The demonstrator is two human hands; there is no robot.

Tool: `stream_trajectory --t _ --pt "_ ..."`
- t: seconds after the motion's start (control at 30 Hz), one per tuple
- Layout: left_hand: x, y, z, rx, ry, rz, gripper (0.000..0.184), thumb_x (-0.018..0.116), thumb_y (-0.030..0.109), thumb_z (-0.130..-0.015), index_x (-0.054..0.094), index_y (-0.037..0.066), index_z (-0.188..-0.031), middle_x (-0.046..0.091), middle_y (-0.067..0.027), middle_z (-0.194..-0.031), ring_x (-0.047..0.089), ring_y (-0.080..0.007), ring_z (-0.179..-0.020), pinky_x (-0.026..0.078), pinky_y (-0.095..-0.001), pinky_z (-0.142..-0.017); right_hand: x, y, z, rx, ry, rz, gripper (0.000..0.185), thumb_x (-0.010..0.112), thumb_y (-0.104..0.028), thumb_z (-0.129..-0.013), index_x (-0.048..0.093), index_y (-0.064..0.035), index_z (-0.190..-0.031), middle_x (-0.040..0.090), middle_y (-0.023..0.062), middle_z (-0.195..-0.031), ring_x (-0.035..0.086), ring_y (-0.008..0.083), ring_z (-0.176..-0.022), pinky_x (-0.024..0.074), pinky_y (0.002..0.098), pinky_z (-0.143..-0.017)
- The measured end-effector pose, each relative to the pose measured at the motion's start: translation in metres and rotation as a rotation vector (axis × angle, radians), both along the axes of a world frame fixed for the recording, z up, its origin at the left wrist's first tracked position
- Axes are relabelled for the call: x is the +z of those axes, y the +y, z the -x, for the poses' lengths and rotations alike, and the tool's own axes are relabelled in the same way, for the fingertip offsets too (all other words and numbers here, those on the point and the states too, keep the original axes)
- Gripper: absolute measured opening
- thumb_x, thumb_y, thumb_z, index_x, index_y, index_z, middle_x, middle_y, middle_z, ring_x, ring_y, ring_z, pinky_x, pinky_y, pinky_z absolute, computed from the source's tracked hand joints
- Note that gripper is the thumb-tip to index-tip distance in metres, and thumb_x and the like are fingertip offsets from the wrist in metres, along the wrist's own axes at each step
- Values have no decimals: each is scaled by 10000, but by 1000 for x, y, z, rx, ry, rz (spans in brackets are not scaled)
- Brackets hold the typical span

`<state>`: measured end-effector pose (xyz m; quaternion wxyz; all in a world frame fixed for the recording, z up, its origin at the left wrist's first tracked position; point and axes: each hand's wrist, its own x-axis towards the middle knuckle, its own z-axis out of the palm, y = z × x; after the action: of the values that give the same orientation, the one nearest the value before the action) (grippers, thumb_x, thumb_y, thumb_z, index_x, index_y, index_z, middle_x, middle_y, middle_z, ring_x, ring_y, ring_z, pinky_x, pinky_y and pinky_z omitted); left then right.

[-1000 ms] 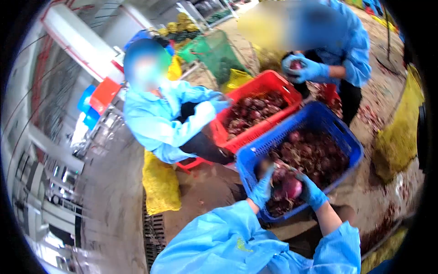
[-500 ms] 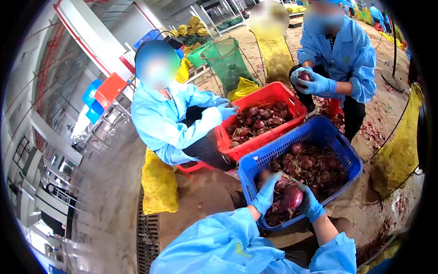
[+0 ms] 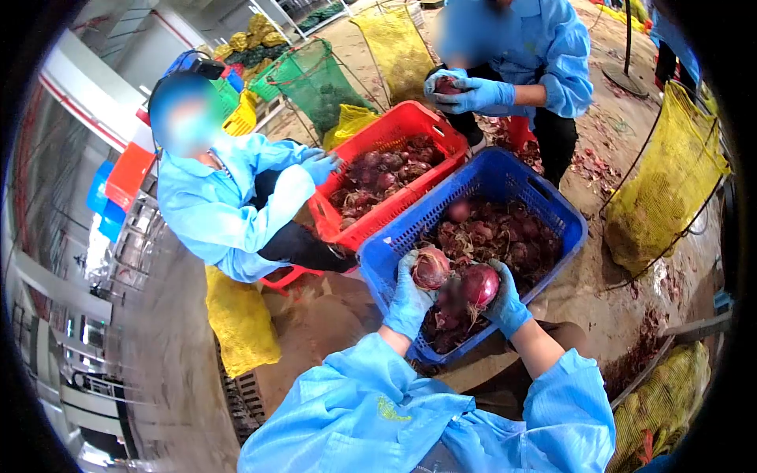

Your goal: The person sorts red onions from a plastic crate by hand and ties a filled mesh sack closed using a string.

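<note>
My left hand (image 3: 409, 300), in a blue glove, is closed around a red onion (image 3: 431, 268) whose pale root end shows. Opposite it, my gloved right hand (image 3: 507, 301) grips a second red onion (image 3: 479, 285), smooth and shiny. Both hands are over the near part of a blue crate (image 3: 384, 277). Inside the crate lie many red onions (image 3: 516, 240) with loose dry skins and roots. A blurred patch between my hands hides some of what is there.
A red crate (image 3: 448, 162) of onions stands against the blue one. Co-workers in blue sit at the left (image 3: 229, 197) and far side (image 3: 544, 55). Yellow mesh bags stand at the right (image 3: 670, 181) and lower left (image 3: 236, 319). Onion skins litter the floor.
My hands have moved apart, each now with its own onion; the left onion's root end has come into view. The whole scene has shifted left and up as my head turned.
</note>
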<state>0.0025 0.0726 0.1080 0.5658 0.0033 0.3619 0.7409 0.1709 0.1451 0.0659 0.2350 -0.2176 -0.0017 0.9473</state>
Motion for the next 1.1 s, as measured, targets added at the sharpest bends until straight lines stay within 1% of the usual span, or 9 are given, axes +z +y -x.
stream_trajectory --t 0.27,0.33,0.4,0.5,0.63,0.73,0.9,1.03,1.1 --pt "3 -9 4 -108 -92 -22 615 607 529 -741 500 127 -1195 570 -81 -1114 578 -281 -966 494 -468 -794 -3 6 -2 -48 -51 10 432 506 -451 -797 563 -113 -1059 618 97 -1014 594 277 -909 483 475 -788" --pt "22 -18 0 -264 -89 -81 687 608 560 -734 448 145 -1257 545 -79 -1160 566 -293 -992 505 -464 -768 -1 5 -3 -55 -30 0 434 503 -455 -798 564 -112 -1058 618 96 -1013 595 276 -908 485 473 -782" --pt "25 -19 -1 -291 -134 -176 711 628 522 -744 396 147 -1301 518 -105 -1199 558 -302 -1015 519 -460 -746 7 4 -3 -84 -136 -4 438 495 -463 -801 564 -115 -1057 617 92 -1012 595 275 -907 487 469 -773" --pt "21 -19 0 -271 102 -210 665 669 387 -752 401 108 -1292 502 -162 -1212 557 -305 -1034 522 -474 -773 0 5 -3 -53 -79 -33 432 497 -464 -801 568 -120 -1053 618 87 -1007 596 271 -901 488 463 -772" --pt "23 -24 -1 -203 240 -179 657 667 379 -752 417 62 -1272 511 -156 -1203 554 -303 -1044 513 -463 -808 -1 5 -2 -46 -87 -28 421 497 -458 -803 572 -120 -1043 620 87 -995 597 269 -898 489 463 -772" --pt "29 -27 -2 -198 237 -217 573 637 284 -794 419 57 -1273 527 -98 -1177 547 -234 -1046 484 -394 -879 1 5 -3 -54 -86 2 411 500 -451 -801 578 -118 -1031 624 88 -983 598 270 -895 489 465 -773" --pt "29 -31 8 -267 -73 -263 580 639 291 -790 414 88 -1284 521 -97 -1186 542 -234 -1055 507 -416 -837 5 4 -2 -84 -108 -3 395 502 -438 -797 581 -117 -1015 626 93 -967 599 281 -881 489 473 -778" --pt "36 -34 2 -222 -130 -217 593 647 280 -779 404 101 -1290 522 -91 -1177 547 -240 -1048 517 -424 -810 5 6 -3 -86 -122 -18 393 508 -438 -793 580 -119 -1011 624 94 -971 599 288 -878 489 478 -782" --pt "43 -38 -2 -201 274 -103 591 651 257 -766 405 92 -1278 511 -77 -1171 528 -222 -1060 487 -379 -856 6 5 -4 -92 -126 14 401 515 -445 -788 577 -121 -1016 623 93 -973 601 290 -876 493 475 -775"
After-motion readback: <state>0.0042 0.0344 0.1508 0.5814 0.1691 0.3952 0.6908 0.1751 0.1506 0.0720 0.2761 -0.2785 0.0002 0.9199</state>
